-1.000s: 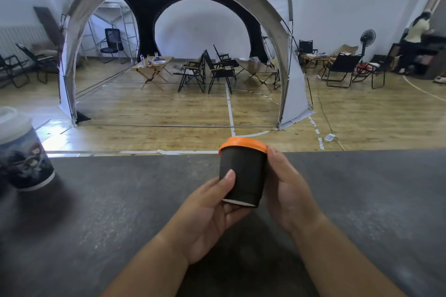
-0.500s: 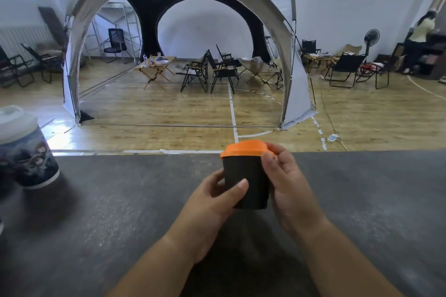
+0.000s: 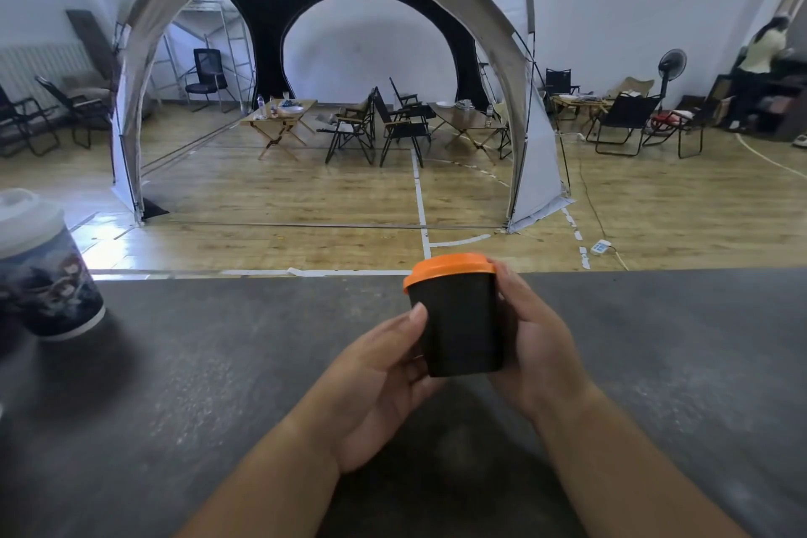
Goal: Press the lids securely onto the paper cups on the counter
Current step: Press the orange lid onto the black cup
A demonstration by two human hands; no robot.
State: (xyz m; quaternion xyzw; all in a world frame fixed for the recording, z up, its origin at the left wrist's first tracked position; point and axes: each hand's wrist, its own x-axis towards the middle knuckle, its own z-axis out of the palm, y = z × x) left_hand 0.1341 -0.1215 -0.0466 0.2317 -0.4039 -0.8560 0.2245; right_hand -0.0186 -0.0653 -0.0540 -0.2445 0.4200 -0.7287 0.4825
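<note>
A small black paper cup [image 3: 460, 325] with an orange lid [image 3: 450, 267] stands upright at the middle of the dark counter [image 3: 218, 384]. My left hand [image 3: 375, 380] holds the cup's left side, thumb against its wall. My right hand [image 3: 530, 336] wraps the right side, its fingers reaching up to the lid's rim. A second, larger printed cup [image 3: 48, 288] with a white lid [image 3: 26, 216] stands at the counter's far left, away from both hands.
The counter's far edge [image 3: 262, 275] runs across the view just behind the black cup. Beyond it lies a wooden floor with a large tent [image 3: 515, 57], folding chairs and tables, and a person [image 3: 760, 70] standing at the far right.
The cup was tilted and lifted a second ago; now it stands upright, lower towards the counter. My right fingers slid back from over the lid to its rim.
</note>
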